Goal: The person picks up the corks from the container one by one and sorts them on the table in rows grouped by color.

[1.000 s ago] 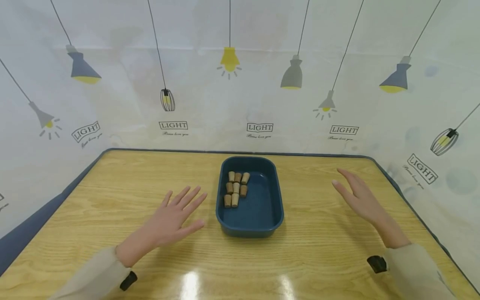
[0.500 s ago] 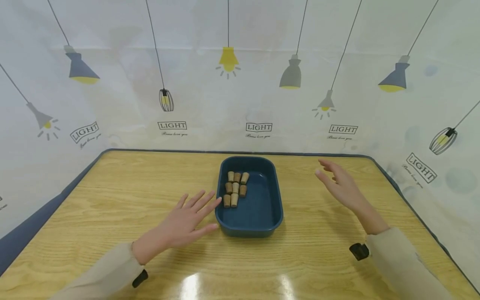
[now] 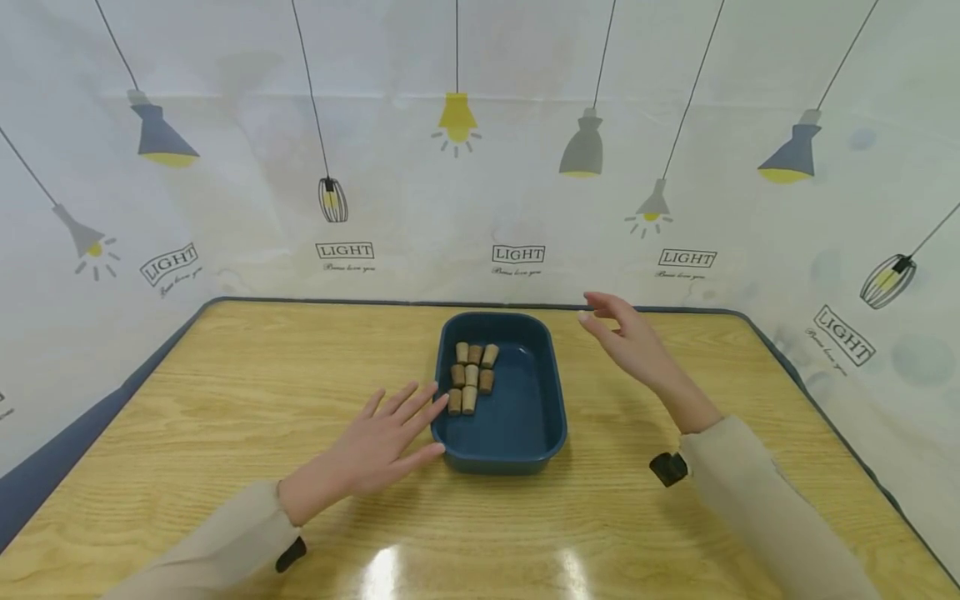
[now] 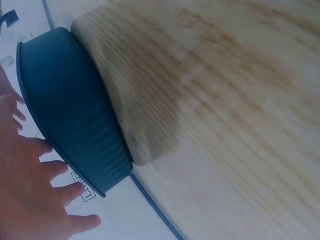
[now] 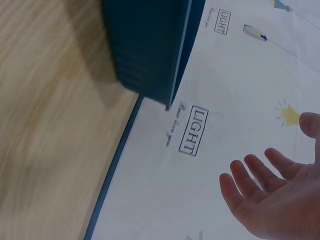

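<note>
A dark blue rectangular tray point(image 3: 517, 425) with deep walls stands on the table. Several cork stoppers point(image 3: 471, 377), some pale and some browner, lie in rows along its left side. My left hand point(image 3: 386, 442) is at the tray's left rim with fingers spread and straight; whether it touches the rim I cannot tell. In the left wrist view its fingers point(image 4: 65, 195) overlap the tray's edge. To the right of the tray, my right hand point(image 3: 630, 342) hovers with fingers slightly bent and nothing in them. The right wrist view shows that hand point(image 5: 280, 195) apart from the tray wall point(image 5: 145, 55).
The wooden table point(image 3: 225, 400) reaches back to a pale cloth backdrop point(image 3: 420, 192) printed with hanging lamps and the word LIGHT. A dark blue edge point(image 3: 337, 300) runs along the table's far side. Each wrist carries a small black device point(image 3: 667, 469).
My right hand has moved left and away from me, closer to the tray. My left hand has shifted right to the tray's rim. The tray and corks have stayed in place.
</note>
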Motion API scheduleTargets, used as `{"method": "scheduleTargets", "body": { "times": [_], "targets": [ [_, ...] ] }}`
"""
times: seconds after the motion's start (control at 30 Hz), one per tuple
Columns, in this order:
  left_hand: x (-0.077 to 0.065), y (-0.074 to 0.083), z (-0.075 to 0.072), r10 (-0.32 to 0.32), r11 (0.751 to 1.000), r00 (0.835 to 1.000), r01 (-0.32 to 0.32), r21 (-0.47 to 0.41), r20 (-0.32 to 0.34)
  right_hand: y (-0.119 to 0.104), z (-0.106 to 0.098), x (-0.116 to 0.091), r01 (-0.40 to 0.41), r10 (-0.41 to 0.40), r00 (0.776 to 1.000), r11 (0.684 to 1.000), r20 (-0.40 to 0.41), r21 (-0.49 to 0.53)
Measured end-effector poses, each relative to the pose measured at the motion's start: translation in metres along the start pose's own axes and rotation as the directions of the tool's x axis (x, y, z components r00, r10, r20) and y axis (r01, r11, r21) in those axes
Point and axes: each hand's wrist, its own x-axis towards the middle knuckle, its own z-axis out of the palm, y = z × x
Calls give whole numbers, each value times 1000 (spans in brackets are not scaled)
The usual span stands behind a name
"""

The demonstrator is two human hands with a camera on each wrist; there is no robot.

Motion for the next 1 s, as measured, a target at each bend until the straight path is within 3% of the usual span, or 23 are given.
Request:
{"method": "scheduleTargets", "body": {
  "times": [0.67, 1.0],
  "targets": [
    [3, 5, 5, -18, 1000, 999, 18, 14, -36, -54, 39, 40, -5, 0, 998, 996, 59, 88],
    [3, 5, 5, -19, 1000, 998, 20, 20, -56, -61, 61, 59, -74, 66, 995, 990, 72, 122]
  ]
}}
